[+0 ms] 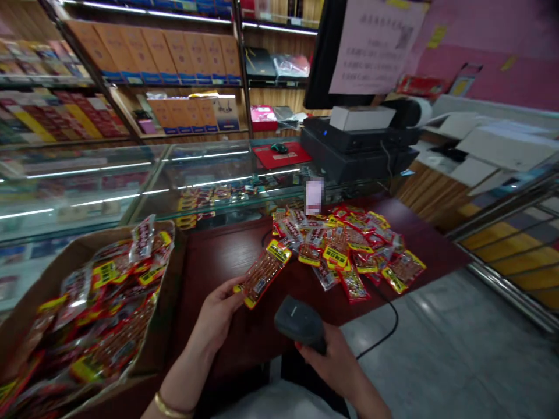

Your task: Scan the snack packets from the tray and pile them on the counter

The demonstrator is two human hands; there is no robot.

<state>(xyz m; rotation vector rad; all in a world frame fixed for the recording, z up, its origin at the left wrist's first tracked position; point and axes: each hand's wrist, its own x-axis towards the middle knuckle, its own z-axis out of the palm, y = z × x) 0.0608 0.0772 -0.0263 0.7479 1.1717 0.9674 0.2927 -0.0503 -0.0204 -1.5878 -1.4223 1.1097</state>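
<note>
Between the thumb and fingers of my left hand [220, 314] is one end of a snack packet [265, 273], red and yellow with brown strips showing through its clear front. A small barcode label faces up on it. My right hand [334, 355] is wrapped round the handle of a dark grey barcode scanner [299, 320], whose head is close to the packet, apart from it. Beyond the scanner, a loose pile of similar snack packets [356, 241] is spread on the dark red tabletop [209, 256]. At the left stands a cardboard box [168, 302] full of such packets.
Behind the tabletop runs a glass display counter [209, 157] with a red mouse pad [279, 156] on it. A monitor [321, 58] and black register equipment [358, 148] stand at the back right. The scanner's black cable [395, 314] loops past the table's edge. Metal rails [510, 285] are at right.
</note>
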